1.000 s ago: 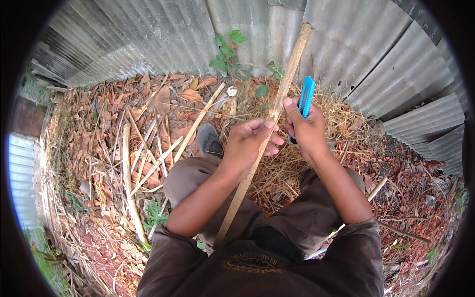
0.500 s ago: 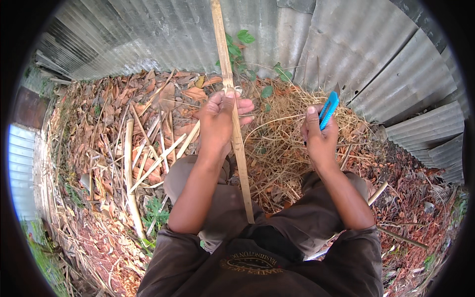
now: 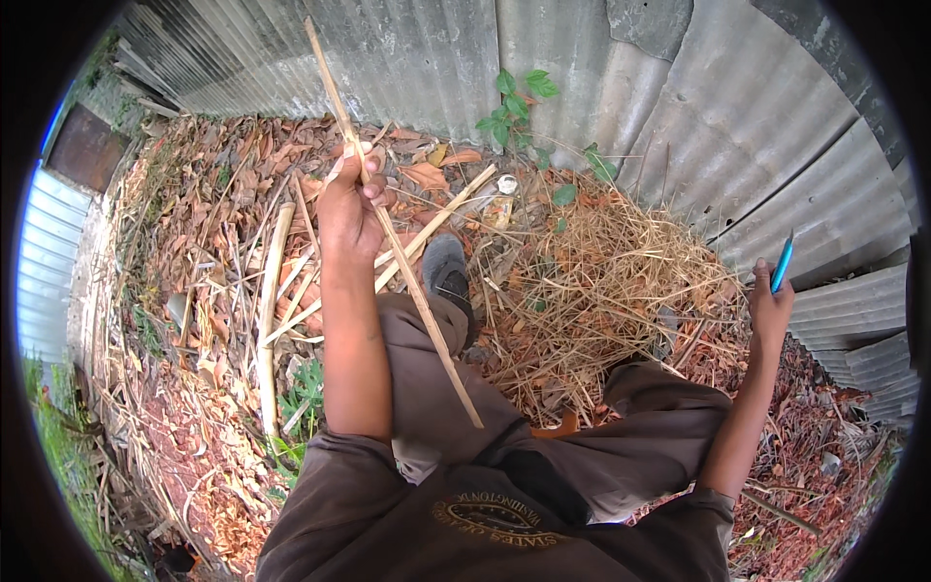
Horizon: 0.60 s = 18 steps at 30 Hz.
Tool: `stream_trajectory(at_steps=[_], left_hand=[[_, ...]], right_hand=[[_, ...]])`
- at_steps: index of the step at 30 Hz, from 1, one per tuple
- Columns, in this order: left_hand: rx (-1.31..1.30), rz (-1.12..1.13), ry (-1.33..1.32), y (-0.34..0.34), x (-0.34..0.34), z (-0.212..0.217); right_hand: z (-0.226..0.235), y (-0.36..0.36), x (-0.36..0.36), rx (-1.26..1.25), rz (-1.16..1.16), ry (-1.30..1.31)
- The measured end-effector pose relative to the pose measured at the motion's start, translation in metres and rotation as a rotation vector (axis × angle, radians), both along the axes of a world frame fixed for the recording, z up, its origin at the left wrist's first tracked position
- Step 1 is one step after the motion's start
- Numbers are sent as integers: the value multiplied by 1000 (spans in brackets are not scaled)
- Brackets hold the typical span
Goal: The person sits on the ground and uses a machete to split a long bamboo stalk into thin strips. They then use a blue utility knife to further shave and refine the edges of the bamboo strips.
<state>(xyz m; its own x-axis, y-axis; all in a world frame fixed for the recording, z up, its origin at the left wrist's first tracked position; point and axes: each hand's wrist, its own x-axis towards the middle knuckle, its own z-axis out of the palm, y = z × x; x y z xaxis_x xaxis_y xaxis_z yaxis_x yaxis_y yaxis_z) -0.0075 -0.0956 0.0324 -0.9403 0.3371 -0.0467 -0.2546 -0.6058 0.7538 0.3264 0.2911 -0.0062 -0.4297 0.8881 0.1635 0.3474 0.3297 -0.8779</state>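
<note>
1. Corrugated metal sheets [image 3: 621, 116] wall off the far side of a yard; the ground [image 3: 194, 427] in front is covered with dry brown leaves.
2. A heap of dry straw [image 3: 601, 291] lies to the right of the person's shoe [image 3: 446, 272], close to the wall.
3. Several pale split sticks [image 3: 267, 310] lie scattered on the leaves at left.
4. A small green weed [image 3: 519, 107] grows up against the metal.
5. The left hand [image 3: 351, 209] is raised with the arm stretched forward, fingers clenched round a long thin stick [image 3: 427, 320].
6. That stick runs slantwise: its top end points up and left over the wall, and its lower end hangs above the person's lap.
7. The right hand [image 3: 771, 310] is held out far to the right, well apart from the stick, closed round a blue-handled knife [image 3: 782, 264] that points upward.
8. The person sits, wearing brown trousers [image 3: 640, 427] and a brown shirt [image 3: 485, 524].
</note>
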Motion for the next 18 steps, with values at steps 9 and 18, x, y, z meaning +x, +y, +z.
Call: stream_trajectory(at_steps=[9, 18], left_hand=[[104, -920, -394, 73, 62, -13], [-95, -1237, -366, 118, 87, -9]], right_hand=[[-13, -29, -37, 248, 233, -160], [31, -90, -103, 298, 373, -175]])
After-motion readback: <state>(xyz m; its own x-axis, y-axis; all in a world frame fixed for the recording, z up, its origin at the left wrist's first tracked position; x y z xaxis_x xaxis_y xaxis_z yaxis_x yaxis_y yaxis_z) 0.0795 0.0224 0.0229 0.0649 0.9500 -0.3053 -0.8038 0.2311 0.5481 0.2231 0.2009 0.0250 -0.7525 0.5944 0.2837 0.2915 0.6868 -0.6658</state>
